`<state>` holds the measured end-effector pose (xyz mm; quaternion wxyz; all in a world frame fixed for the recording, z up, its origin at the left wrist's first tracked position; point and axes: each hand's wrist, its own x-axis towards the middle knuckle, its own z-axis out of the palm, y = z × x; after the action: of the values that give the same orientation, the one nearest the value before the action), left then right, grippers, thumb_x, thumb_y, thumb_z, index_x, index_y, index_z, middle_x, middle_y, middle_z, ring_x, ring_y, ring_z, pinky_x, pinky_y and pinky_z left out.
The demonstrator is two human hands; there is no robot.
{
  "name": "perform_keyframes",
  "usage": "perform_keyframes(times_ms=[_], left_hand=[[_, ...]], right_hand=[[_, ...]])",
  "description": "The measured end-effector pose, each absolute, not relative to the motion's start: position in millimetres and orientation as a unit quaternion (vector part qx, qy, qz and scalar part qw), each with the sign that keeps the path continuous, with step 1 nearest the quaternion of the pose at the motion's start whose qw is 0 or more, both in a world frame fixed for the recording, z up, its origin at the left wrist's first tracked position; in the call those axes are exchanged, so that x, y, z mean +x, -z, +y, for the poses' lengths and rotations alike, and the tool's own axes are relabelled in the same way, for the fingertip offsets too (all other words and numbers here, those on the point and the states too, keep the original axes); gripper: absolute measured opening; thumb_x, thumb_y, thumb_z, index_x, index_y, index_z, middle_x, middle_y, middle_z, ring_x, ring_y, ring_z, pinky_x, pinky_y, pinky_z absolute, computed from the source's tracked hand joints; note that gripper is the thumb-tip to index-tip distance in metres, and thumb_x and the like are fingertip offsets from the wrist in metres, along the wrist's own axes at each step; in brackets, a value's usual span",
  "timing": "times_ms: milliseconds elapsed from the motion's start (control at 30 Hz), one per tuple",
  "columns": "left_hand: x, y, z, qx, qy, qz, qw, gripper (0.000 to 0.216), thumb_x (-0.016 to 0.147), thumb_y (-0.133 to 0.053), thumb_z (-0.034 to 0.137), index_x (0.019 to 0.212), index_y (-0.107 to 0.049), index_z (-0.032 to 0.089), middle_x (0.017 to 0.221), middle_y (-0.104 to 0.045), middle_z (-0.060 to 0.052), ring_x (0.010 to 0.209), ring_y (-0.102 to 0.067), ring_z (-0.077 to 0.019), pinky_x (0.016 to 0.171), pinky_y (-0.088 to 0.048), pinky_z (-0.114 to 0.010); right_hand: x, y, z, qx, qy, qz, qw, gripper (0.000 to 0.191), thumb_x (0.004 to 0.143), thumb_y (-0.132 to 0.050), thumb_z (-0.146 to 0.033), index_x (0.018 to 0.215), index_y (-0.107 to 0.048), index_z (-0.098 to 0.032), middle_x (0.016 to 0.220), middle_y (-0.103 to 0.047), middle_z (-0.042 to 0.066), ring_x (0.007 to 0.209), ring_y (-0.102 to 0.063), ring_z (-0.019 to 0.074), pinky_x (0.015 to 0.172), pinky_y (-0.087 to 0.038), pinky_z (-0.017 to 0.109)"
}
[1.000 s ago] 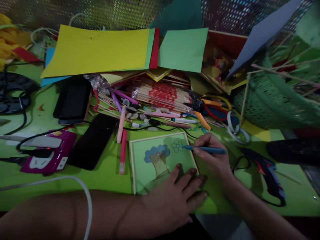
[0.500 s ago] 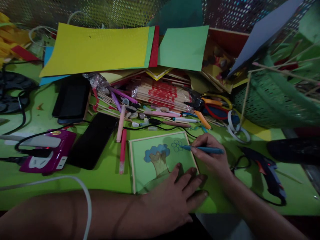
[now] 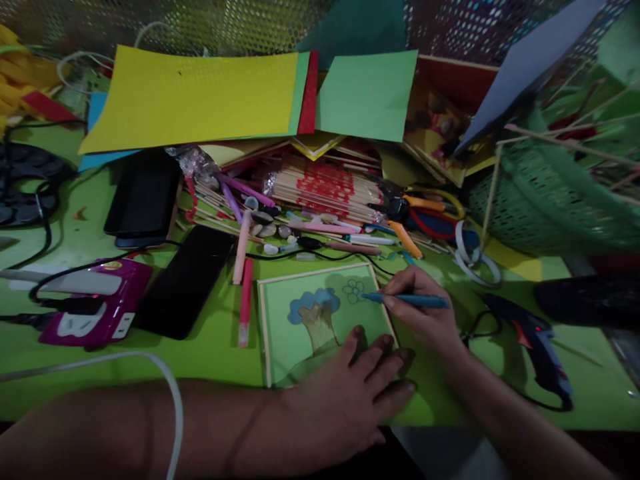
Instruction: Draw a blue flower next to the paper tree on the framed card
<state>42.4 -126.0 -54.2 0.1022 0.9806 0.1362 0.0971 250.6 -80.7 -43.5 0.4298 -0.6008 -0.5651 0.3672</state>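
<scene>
A small green picture card (image 3: 300, 313) with a stick frame lies on the green table; it shows a blue-topped tree and a small outlined flower (image 3: 353, 291). My left hand (image 3: 350, 393) lies flat on the card's lower right corner, fingers spread. My right hand (image 3: 423, 310) pinches a blue pen (image 3: 407, 300) whose tip touches the card just right of the flower.
Behind the card lie pens, sticks (image 3: 325, 190) and pebbles. Coloured paper sheets (image 3: 200, 97) are stacked at the back. Two dark phones (image 3: 187, 280) and a purple power strip (image 3: 95, 310) sit left. Pliers (image 3: 410, 217), a tape roll (image 3: 473, 257), a glue gun (image 3: 537, 343) and a green basket (image 3: 545, 200) are right.
The pen tip has shifted very slightly beside the flower. My left hand stays flat on the card.
</scene>
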Motion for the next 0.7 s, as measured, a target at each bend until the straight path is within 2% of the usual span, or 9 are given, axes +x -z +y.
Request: perform_keyframes(times_ms=[300,567,700], left_hand=[[42.1,53.6,-125.4,0.981,-0.099,0.136,0.099,0.069,0.097,-0.060,0.056,0.155,-0.046,0.023,0.168,-0.035,-0.013,0.152,-0.032,-0.0354,0.118,-0.026,-0.058],[42.7,53.3,-125.4,0.981,-0.097,0.138,0.096,0.068,0.098,-0.060,0.055,0.156,-0.046,0.022,0.168,-0.035,-0.013,0.152,-0.033,-0.0356,0.118,-0.027,-0.058],[42.5,52.0,-125.1,0.982,-0.095,0.137,0.093,0.068,0.098,-0.059,0.056,0.156,-0.047,0.023,0.168,-0.035,-0.013,0.152,-0.033,-0.0354,0.118,-0.028,-0.057]], right_hand=[[251.0,43.4,-79.8,-0.603,-0.369,-0.562,0.429,0.012,0.080,-0.074,-0.027,0.076,-0.063,-0.024,0.070,-0.062,-0.001,0.062,-0.055,0.0162,0.057,-0.044,0.029],[252.8,46.8,-84.5,-0.580,-0.389,-0.560,0.447,0.013,0.085,-0.076,-0.031,0.082,-0.065,-0.025,0.079,-0.063,0.001,0.071,-0.058,0.0196,0.062,-0.048,0.033],[252.6,47.5,-83.9,-0.580,-0.395,-0.571,0.426,0.013,0.085,-0.076,-0.030,0.082,-0.064,-0.025,0.079,-0.063,0.001,0.070,-0.057,0.0188,0.061,-0.047,0.032]])
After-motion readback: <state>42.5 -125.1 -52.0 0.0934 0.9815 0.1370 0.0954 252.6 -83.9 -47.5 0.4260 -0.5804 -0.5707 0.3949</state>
